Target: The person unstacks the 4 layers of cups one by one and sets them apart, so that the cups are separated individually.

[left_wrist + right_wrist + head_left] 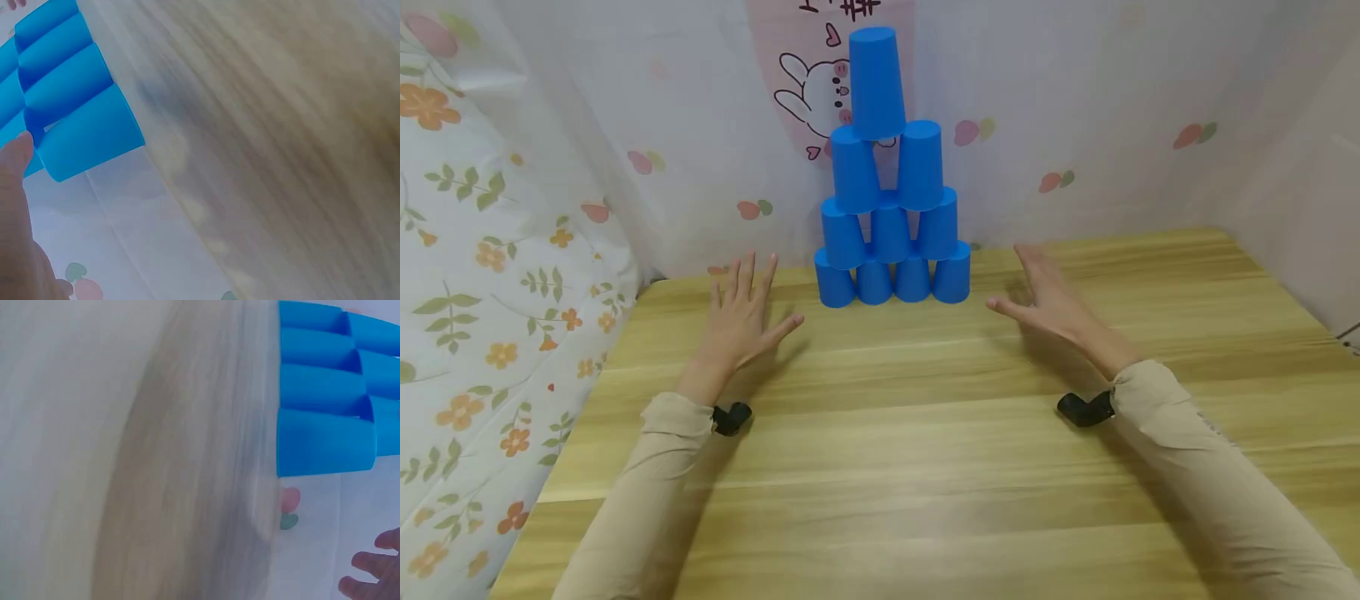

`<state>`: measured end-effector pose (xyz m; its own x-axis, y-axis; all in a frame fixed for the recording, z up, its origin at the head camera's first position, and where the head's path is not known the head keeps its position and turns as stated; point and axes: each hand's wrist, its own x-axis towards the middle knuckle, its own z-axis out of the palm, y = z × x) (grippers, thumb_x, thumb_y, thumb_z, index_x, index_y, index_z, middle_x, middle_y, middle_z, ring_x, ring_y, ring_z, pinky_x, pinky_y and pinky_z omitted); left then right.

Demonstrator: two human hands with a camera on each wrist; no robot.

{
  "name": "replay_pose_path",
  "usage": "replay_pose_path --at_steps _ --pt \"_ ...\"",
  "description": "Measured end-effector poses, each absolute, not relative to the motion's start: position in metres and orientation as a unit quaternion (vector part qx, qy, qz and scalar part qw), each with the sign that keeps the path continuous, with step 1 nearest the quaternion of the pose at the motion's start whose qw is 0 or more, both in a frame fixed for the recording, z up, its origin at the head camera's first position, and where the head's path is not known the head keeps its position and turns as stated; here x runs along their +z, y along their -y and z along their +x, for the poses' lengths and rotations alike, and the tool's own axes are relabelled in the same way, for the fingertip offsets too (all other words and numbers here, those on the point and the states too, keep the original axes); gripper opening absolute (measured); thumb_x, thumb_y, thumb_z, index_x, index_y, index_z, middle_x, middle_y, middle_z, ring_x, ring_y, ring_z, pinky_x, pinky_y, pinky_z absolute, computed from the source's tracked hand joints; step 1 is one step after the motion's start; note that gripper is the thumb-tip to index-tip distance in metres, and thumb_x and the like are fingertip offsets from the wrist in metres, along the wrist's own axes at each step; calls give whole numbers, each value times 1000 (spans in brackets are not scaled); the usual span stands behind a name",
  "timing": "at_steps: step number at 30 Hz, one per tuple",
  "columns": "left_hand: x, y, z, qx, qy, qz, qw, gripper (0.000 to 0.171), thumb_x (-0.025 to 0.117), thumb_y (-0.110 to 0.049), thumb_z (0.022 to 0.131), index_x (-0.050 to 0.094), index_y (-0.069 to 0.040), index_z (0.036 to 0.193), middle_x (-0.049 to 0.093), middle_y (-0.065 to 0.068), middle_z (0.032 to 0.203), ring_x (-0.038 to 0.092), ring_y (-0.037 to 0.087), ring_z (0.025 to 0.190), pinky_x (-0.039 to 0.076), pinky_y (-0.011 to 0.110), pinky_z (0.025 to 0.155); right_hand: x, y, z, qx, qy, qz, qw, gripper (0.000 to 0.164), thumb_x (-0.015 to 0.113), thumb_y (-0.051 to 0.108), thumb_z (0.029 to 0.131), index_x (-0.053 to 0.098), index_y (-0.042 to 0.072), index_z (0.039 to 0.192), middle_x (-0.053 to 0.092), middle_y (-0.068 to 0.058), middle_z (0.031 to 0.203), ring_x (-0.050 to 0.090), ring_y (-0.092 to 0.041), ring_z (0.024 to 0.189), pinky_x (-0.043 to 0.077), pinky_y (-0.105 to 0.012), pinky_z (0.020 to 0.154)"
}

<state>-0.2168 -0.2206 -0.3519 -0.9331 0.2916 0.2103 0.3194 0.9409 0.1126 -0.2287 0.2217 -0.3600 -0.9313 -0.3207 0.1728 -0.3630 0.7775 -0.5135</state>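
Note:
A pyramid of blue cups stands upside down near the table's back edge, with one top cup (pixel 877 83) resting on two below it. The bottom row shows side by side in both wrist views, its end cup (pixel 92 133) nearest the left hand and the opposite end cup (pixel 325 442) nearest the right. My left hand (pixel 739 321) is to the left of the stack, fingers spread and apart from the cups. On the other side, my right hand (pixel 1056 308) holds nothing, its thumb and fingers stretched toward the stack with a gap between.
The wood-grain table (pixel 880 467) extends in front of the stack. Behind it hangs a pale curtain (pixel 685 108) with a rabbit print, and a floral cloth (pixel 490 333) drapes along the left. Black wrist devices (pixel 732 418) sit at both cuffs.

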Motion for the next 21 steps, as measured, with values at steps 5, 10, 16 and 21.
replay_pose_path --at_steps 5,10,16,21 --pt "-350 219 -215 -97 975 -168 107 94 45 -64 86 -13 -23 148 -13 10 154 -9 35 139 2 64 104 -360 -214 -220 457 879 132 -2 77 43 47 95 5 9 150 11 -17 153 11 -34 139 12 -56 108" --pt "-335 215 -222 -124 955 -195 186 93 45 -64 86 -3 -17 150 -2 13 155 3 40 138 8 67 102 -361 -203 -219 630 770 98 13 68 36 41 99 11 1 148 17 -23 149 16 -34 137 15 -52 109" --pt "-308 204 -231 -175 918 -228 274 88 36 -69 86 13 -13 150 11 15 154 14 38 137 16 64 102 -380 -185 -224 790 611 6 44 67 37 39 99 16 -6 144 22 -25 147 22 -33 136 18 -46 110" --pt "-281 188 -234 -243 877 -254 328 83 41 -62 88 20 -9 148 22 16 151 21 29 137 18 51 108 -394 -178 -225 831 547 -21 100 61 33 36 100 23 -10 139 30 -29 142 31 -35 131 24 -40 108"
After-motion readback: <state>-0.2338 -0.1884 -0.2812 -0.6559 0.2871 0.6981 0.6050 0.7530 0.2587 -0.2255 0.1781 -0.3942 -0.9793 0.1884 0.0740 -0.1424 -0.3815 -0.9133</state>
